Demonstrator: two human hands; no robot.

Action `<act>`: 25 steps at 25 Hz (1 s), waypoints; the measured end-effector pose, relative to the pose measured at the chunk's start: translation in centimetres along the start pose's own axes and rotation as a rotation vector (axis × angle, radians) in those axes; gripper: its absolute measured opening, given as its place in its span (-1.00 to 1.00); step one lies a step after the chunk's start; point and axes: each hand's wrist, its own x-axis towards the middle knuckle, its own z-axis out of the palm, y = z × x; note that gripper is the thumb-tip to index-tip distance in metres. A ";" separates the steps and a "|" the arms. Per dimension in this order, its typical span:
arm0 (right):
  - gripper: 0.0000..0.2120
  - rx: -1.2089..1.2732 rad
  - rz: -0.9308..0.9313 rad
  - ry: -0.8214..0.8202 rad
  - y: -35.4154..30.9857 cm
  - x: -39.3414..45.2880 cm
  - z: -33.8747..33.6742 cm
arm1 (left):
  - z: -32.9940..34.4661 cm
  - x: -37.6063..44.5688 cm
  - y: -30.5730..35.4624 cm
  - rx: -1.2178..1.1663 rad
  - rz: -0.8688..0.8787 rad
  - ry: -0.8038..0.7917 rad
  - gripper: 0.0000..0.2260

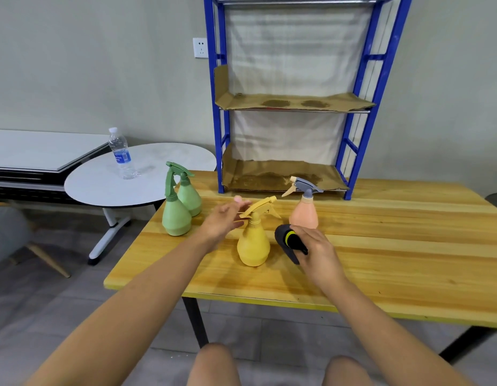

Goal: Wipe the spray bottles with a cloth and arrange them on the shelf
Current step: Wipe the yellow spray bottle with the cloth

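A yellow spray bottle (253, 243) stands upright near the front of the wooden table (395, 246). My left hand (223, 220) reaches to its spray head, fingers extended and touching the trigger area. My right hand (315, 247) grips a black object with a yellow-green band (290, 240) just right of the yellow bottle. A pink bottle with a grey spray head (304, 210) stands behind my right hand. Two green spray bottles (177, 215) stand together at the table's left end. The blue shelf rack (292, 107) stands at the table's back, its cardboard-lined shelves bare.
A round white side table (102, 182) with a clear water bottle (121, 154) stands left of the wooden table. A low bench runs along the left wall. A grey chair sits at far left. My knees show below the table's front edge.
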 end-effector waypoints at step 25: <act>-0.51 0.213 0.163 0.219 -5.8 -3.0 -0.6 | 3.7 0.3 -1.1 -0.376 -0.140 0.074 -0.48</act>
